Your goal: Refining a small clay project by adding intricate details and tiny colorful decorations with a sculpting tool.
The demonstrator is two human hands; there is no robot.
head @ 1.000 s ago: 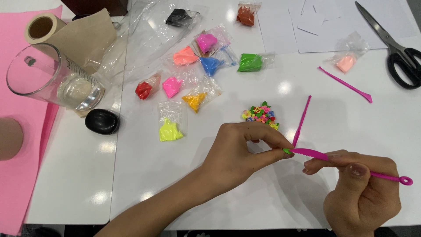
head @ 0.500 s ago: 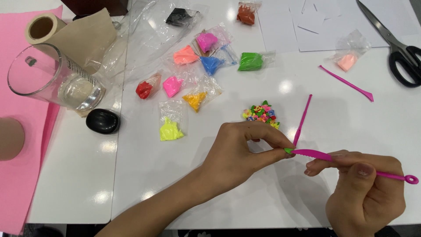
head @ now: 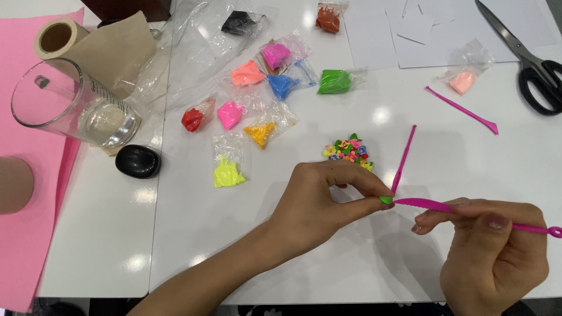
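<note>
While pinched, clay bit mid-table.

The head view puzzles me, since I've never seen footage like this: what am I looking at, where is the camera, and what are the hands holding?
There is no machine here. A person wears a camera on the head, so the picture looks down at their own two bare hands over a white table.

The left hand pinches a tiny green clay bit between its fingertips. The right hand holds a pink tool, its tip touching that bit.

On the table lie small bags of coloured clay, a pile of little clay pieces, two more pink tools, scissors, white paper, a glass jar on its side, a black lid, a tape roll and pink paper at the left.
</note>
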